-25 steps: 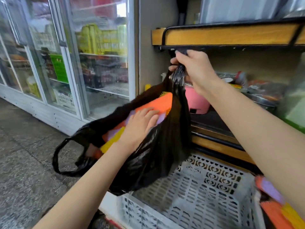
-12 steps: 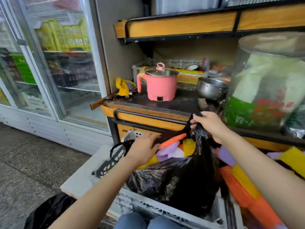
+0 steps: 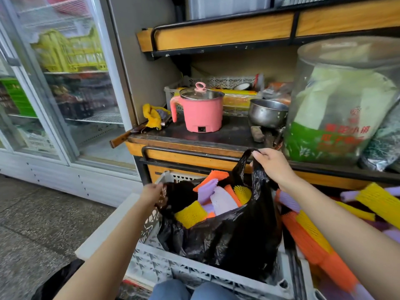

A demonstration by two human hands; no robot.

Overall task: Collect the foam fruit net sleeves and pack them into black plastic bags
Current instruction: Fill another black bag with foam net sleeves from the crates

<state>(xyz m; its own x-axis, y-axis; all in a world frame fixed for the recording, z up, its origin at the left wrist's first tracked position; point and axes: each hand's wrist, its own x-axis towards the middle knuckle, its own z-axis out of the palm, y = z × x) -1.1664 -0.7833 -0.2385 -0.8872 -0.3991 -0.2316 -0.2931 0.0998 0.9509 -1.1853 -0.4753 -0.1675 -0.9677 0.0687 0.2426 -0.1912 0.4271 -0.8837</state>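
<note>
The black plastic bag (image 3: 227,234) stands upright in the grey lattice crate (image 3: 194,271) at the lower middle of the frame, with its mouth facing up and stretched left to right between my hands. My right hand (image 3: 275,167) pinches the bag's twisted handle loop at the top, fingers curled tight round the thin, glossy, crinkled film. My left hand (image 3: 151,194) grips the opposite edge of the mouth at the crate's left wall; its fingertips are tucked into the black plastic, so I cannot tell exactly how they lie.

Foam net sleeves (image 3: 223,200) fill the bag to the brim. They are soft, ribbed mesh tubes in orange, lilac, yellow and white. Most lean with their long axes running up toward the upper left, and one yellow sleeve lies across the near rim. More loose sleeves (image 3: 311,234) are heaped just right of the bag, under my right forearm, with long orange and yellow ones running diagonally toward the lower right.

Just behind the bag is the dark worktop (image 3: 229,137) with a wooden front edge. On it stand a pink electric pot (image 3: 200,111) with a glass lid, a steel bowl (image 3: 267,112), a yellow cloth (image 3: 153,114) and a large clear plastic jar (image 3: 342,105). A glass-door fridge (image 3: 65,83) fills the left of the frame, above a speckled stone floor (image 3: 32,224).
</note>
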